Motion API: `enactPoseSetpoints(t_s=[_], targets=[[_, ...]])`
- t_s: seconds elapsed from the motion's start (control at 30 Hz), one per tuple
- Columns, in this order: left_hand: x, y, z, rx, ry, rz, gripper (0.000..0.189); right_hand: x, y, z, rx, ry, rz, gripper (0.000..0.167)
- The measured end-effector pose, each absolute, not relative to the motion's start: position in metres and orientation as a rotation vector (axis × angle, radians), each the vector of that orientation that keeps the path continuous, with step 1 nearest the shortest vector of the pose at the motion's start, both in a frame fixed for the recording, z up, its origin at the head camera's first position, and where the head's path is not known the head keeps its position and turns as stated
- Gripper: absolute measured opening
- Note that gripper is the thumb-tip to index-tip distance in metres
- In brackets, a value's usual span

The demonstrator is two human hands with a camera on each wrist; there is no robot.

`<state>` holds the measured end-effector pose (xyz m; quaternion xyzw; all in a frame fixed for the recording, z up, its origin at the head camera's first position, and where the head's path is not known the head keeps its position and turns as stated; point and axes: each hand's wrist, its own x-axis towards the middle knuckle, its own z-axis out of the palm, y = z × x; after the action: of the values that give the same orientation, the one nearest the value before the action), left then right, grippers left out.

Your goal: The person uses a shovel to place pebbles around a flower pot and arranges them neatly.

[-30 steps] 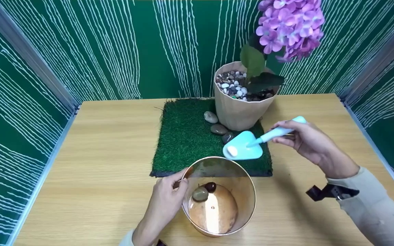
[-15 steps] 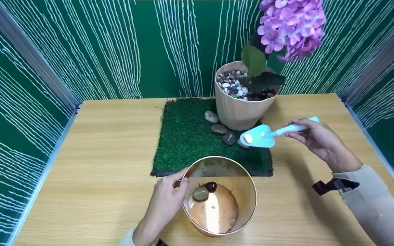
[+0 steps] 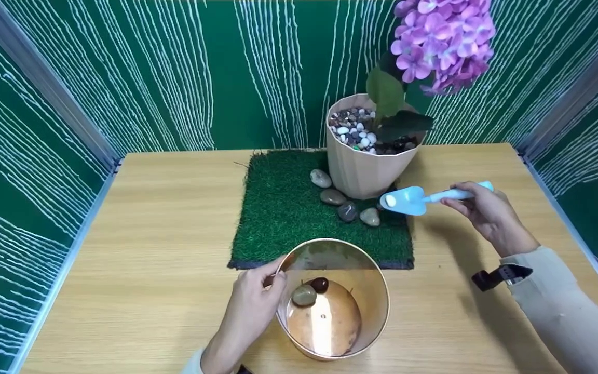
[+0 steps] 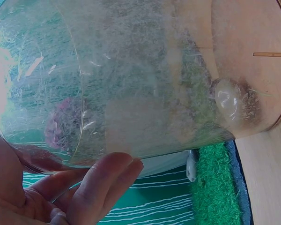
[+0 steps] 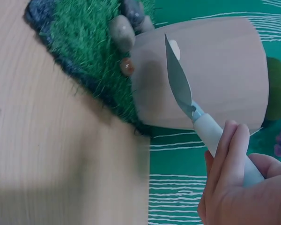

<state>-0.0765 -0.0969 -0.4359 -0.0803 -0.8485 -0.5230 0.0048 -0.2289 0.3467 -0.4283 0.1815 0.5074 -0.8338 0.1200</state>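
My right hand [image 3: 488, 213] grips the handle of a light-blue toy trowel [image 3: 409, 201], which carries one white pebble [image 3: 391, 200] near its tip. The trowel is held in the air just right of the flowerpot's base. With thumb and fingers my left hand [image 3: 252, 296] holds the rim of a clear amber bucket [image 3: 377, 311] at its left side. Inside the bucket lie a grey-green stone [image 3: 304, 295] and a dark brown stone [image 3: 320, 284]. In the right wrist view a small brown pebble [image 5: 127, 67] sits on the turf by the pot, under the trowel.
A beige flowerpot [image 3: 364, 174] filled with pebbles stands on the artificial turf mat [image 3: 278, 218], bearing a purple hydrangea [image 3: 442, 41]. Several stones [image 3: 333, 197] line its front. Green walls with white lines enclose the wooden table [image 3: 148, 249].
The right hand has moved the trowel rightward and slightly back, away from above the bucket's far rim, uncovering a stone on the turf. The white pebble stays on the blade; the left hand is still.
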Motion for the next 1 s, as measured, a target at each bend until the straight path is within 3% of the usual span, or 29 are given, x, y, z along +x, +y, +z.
enactPoseSetpoints(t_s=[0.13,0.33,0.57,1.0], targets=[[-0.076,-0.097,-0.436,-0.26,-2.656,-1.635,0.042,-0.231,0.346,-0.43,0.593,1.517,-2.444,0.021],[-0.076,-0.097,-0.436,-0.265,-2.657,-1.638,0.041,-0.236,0.342,-0.431,0.655,1.63,-2.42,0.009],[-0.076,-0.097,-0.436,-0.255,-2.661,-1.633,0.04,-0.244,0.336,-0.439,0.624,1.827,-2.375,0.019],[-0.075,-0.097,-0.436,-0.247,-2.651,-1.654,0.04,-0.249,0.327,-0.44,0.616,1.995,-2.329,0.021]])
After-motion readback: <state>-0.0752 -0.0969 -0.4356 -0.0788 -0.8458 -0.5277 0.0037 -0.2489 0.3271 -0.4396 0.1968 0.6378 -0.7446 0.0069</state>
